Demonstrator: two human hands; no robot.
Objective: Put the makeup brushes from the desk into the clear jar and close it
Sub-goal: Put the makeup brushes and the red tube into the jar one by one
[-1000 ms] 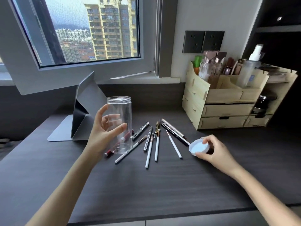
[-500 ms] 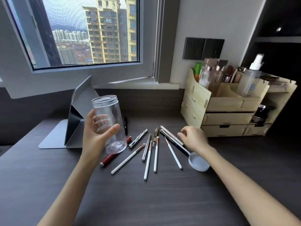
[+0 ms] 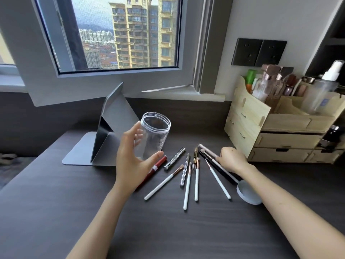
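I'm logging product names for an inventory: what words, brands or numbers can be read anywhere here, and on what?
None can be read.
Frosted pump bottle in the wooden organizer: a small blue label, too blurred to read.
Red pen on the desk: a white band, no legible print.
Clear jar and lid: no markings visible.

left hand (image 3: pixel 134 161) raised, fingers curled, right hand (image 3: pixel 231 158) lowered

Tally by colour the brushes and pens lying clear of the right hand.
White-handled brushes: 4
Silver pens: 2
Red pen: 1
Gold-and-dark stick: 1
Total: 8
Those partly under the right hand are left out.
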